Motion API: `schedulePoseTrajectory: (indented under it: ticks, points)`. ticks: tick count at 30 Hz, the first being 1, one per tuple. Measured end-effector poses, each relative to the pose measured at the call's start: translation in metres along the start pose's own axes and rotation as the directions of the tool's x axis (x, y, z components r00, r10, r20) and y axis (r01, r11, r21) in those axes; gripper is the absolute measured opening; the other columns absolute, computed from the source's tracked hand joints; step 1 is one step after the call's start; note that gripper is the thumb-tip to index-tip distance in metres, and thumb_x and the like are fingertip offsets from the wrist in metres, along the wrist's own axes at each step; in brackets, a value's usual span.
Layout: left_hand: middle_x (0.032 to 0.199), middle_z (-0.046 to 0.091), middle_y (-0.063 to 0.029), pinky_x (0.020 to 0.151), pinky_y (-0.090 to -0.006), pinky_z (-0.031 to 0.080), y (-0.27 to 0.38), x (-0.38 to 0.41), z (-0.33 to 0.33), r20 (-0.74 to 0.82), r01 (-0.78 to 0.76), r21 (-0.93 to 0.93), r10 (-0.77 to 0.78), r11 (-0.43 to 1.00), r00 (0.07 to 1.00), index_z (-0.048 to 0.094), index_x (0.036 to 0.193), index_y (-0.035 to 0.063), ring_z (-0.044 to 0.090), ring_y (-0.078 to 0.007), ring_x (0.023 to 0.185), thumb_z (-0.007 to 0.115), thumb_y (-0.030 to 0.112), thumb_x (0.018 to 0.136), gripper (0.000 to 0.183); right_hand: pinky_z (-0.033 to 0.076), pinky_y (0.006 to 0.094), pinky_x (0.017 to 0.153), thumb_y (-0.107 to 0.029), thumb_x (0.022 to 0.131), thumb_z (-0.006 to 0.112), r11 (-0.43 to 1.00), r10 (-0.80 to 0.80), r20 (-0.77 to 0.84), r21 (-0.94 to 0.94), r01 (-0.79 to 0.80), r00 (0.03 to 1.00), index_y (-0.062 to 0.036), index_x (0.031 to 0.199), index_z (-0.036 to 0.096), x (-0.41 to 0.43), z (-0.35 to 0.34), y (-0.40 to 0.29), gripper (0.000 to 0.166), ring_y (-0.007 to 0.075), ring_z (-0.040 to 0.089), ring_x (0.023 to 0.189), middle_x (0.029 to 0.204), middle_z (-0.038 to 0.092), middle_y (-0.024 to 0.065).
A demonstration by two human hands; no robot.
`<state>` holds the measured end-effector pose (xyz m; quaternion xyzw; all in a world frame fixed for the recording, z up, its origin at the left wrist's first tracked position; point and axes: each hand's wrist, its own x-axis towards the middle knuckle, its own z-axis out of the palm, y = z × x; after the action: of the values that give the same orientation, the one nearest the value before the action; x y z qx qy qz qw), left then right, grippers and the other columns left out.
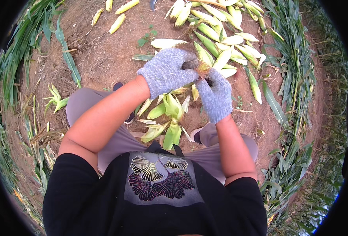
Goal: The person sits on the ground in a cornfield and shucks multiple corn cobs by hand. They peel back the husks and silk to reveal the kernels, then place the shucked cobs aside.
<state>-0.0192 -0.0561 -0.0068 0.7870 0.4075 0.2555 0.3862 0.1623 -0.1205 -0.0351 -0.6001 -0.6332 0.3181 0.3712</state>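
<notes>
Both my hands wear grey-blue knitted gloves and meet over the ground in front of me. A tuft of reddish-brown corn silk sits between their fingertips. My left hand closes on it from the left, palm down, and my right hand pinches it from the right. Any ear attached to the silk is hidden by the gloves. Just below lie peeled-back green corn husks, between my feet. Beyond my hands is a heap of unhusked ears of corn in pale green husks.
Several husked yellow ears lie at the upper left. A dark curved blade shows at the top edge. Cut corn stalks line the right, with more leafy stalks at left. A loose husk rests on the soil by my left knee.
</notes>
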Motion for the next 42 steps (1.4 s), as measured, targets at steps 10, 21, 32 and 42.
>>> schedulePoseTrajectory:
  ticks: [10,21,32,42]
  points:
    - [0.085,0.066,-0.0223,0.073,-0.0429,0.051,-0.006,0.0,0.002,0.004,-0.017,0.005,0.017,1.0,1.0,0.067,0.102,0.0009,0.065,-0.0372,0.08,0.066,0.03,0.085,0.034,0.05,0.0394,0.073,-0.011,0.081,0.064,0.992,-0.124,-0.072,-0.044,0.121,0.99,0.0013,0.098,0.064,0.011,0.01,0.008,0.022,0.0335,0.062,0.077,0.087,0.064,0.0189]
    - [0.102,0.068,-0.012,0.078,-0.0299,0.052,-0.018,0.001,0.014,-0.048,0.106,-0.32,-0.128,0.941,0.991,0.061,0.118,-0.0054,0.061,-0.0128,0.091,0.066,0.019,0.091,0.036,0.05,0.0283,0.078,-0.011,0.09,0.062,0.656,0.422,-0.072,0.712,-0.249,0.904,-0.0045,0.107,0.061,0.036,-0.001,0.015,0.018,0.0128,0.059,0.085,0.095,0.063,0.0033]
    - [0.11,0.062,-0.0138,0.089,-0.0404,0.058,-0.021,0.007,0.013,-0.17,-0.034,-0.954,-0.444,0.297,0.88,0.054,0.116,-0.0001,0.064,-0.0261,0.1,0.053,0.009,0.097,0.021,0.051,0.0366,0.089,-0.002,0.09,0.057,-0.009,0.293,-0.013,1.0,0.016,0.956,-0.0075,0.117,0.057,0.036,-0.003,0.045,0.027,0.0207,0.061,0.102,0.113,0.063,0.0073]
    - [0.104,0.061,-0.0117,0.09,-0.0432,0.057,-0.014,0.007,-0.002,-0.245,-0.163,-0.963,-0.457,0.213,0.855,0.053,0.113,0.0036,0.064,-0.0266,0.096,0.053,0.007,0.096,0.017,0.049,0.0392,0.094,-0.007,0.09,0.062,-0.096,0.234,-0.024,0.994,0.048,0.972,-0.0057,0.117,0.057,0.036,-0.011,0.036,0.028,0.0241,0.059,0.107,0.114,0.062,0.0098]
